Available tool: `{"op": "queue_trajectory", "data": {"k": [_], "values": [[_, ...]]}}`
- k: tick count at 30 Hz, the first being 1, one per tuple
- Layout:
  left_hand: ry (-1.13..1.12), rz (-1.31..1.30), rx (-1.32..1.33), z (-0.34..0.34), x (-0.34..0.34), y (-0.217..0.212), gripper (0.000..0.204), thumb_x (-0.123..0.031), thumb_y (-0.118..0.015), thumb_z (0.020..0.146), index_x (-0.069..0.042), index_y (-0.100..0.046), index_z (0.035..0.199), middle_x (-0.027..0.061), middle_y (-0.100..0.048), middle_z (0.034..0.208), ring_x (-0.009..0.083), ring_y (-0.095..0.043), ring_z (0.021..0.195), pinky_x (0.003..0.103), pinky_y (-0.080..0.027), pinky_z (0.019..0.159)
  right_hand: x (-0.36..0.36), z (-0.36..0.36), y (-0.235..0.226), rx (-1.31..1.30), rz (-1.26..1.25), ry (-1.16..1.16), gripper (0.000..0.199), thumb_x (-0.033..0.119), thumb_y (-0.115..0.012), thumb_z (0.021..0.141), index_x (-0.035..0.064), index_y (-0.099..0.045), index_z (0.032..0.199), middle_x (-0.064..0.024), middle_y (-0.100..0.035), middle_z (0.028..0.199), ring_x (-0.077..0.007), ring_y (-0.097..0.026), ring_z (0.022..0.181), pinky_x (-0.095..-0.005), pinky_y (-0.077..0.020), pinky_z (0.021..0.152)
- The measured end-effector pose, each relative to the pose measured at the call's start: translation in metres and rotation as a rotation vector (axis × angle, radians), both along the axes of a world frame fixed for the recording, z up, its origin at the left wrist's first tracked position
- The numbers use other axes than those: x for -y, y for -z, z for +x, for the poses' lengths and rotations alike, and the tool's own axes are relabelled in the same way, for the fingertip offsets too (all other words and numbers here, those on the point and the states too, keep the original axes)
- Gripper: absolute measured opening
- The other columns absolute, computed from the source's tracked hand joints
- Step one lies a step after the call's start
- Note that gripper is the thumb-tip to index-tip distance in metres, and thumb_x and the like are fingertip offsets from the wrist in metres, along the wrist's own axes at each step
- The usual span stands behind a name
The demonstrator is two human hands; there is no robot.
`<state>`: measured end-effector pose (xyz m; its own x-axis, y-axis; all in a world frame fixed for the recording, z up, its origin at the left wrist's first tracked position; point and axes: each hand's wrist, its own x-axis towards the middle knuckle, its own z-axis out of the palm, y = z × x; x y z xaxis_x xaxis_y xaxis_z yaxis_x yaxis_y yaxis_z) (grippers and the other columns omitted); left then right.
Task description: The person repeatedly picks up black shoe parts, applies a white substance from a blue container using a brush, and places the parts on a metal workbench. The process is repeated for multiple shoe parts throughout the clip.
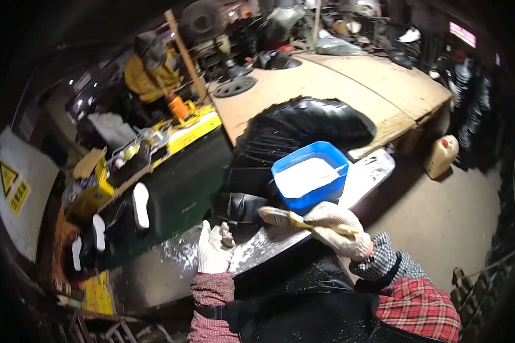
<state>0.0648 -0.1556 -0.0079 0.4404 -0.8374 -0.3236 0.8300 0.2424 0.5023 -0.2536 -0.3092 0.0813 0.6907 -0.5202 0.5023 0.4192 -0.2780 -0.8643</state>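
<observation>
Clasping the pale-handled brush (278, 217) is your right hand (339, 231); I cannot tell whether your left hand (214, 250) grasps anything

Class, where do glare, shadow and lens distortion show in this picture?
Head view throughout: the white contents of the blue tub look nearly overexposed; highlights streak the glossy black pile; the floor darkens near the wooden table, whose outline bows; the corners go black.
</observation>
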Motion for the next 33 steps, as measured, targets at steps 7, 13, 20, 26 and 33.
{"op": "queue_trajectory", "data": {"k": [7,13,20,26,33], "values": [[-0.216,-0.035,0.260,-0.051,0.030,-0.066,0.029,-0.024,-0.055,0.103,0.000,-0.061,0.118,0.0106,-0.067,0.112,0.0211,-0.064,0.101,0.038,-0.055,0.091,0.012,-0.003,-0.007,-0.087,-0.034,0.184,0.025,-0.002,-0.059,0.100,0.0009,-0.063,0.125,-0.0081,-0.066,0.114,-0.0144,-0.065,0.101,-0.0282,-0.0539,0.088],[-0.216,0.034,1.228,-0.105,-0.061,-0.143,0.011,0.000,-0.052,0.081,0.001,-0.061,0.087,0.0062,-0.067,0.090,0.0156,-0.064,0.080,0.029,-0.054,0.075,-0.022,0.050,-0.029,0.109,-0.521,0.417,0.035,0.001,-0.075,0.081,0.0074,-0.062,0.113,-0.0210,-0.067,0.115,-0.0330,-0.068,0.101,-0.0389,-0.0564,0.087],[0.153,-0.109,0.774,-0.128,-0.151,-0.162,0.039,-0.005,-0.060,0.081,0.006,-0.063,0.118,0.0139,-0.069,0.110,0.0222,-0.066,0.085,0.034,-0.056,0.079,-0.066,0.100,0.004,-0.038,-0.509,0.164,0.041,0.029,-0.080,0.085,0.0093,-0.054,0.110,-0.0166,-0.064,0.096,-0.0371,-0.065,0.087,-0.0434,-0.0548,0.076],[0.030,0.075,0.557,-0.124,-0.161,-0.114,0.040,-0.004,-0.060,0.082,0.005,-0.061,0.121,0.0136,-0.068,0.112,0.0230,-0.066,0.089,0.036,-0.056,0.081,-0.086,0.107,0.031,-0.127,-0.358,-0.289,0.018,0.012,-0.070,0.094,0.0057,-0.054,0.098,-0.0090,-0.061,0.090,-0.0267,-0.065,0.083,-0.0359,-0.0533,0.076],[-0.040,0.138,0.465,-0.106,-0.167,-0.092,0.042,-0.003,-0.059,0.084,0.004,-0.058,0.125,0.0132,-0.066,0.116,0.0239,-0.065,0.094,0.037,-0.055,0.085,-0.091,0.105,0.025,-0.047,-0.461,-0.518,0.013,0.014,-0.070,0.094,0.0067,-0.060,0.096,-0.0095,-0.067,0.089,-0.0285,-0.068,0.083,-0.0375,-0.0553,0.076]]}}
